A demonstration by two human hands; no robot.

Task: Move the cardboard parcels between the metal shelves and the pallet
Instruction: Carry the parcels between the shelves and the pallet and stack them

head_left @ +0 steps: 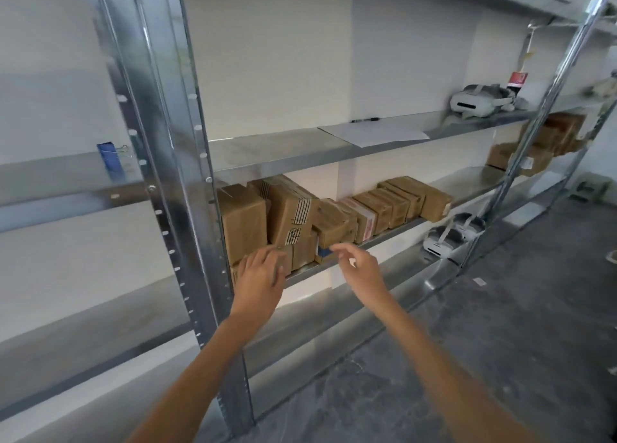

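Several brown cardboard parcels [290,212] stand in a row on the middle metal shelf [394,234], from the left upright to the shelf's middle. A low parcel [302,252] sits at the front edge, beside one with a blue side [323,252]. My left hand [262,275] lies with loosely spread fingers over the front of the low parcels at the left end, touching them. My right hand [359,265] hovers just in front of the blue-sided parcel, fingers relaxed, holding nothing. No pallet is in view.
A steel upright [187,182] stands just left of my left hand. The upper shelf holds white paper [374,133], a pen, and a white headset [477,102]. Another headset [447,235] lies on the lower shelf. More parcels [551,138] sit far right. Grey floor lies to the right.
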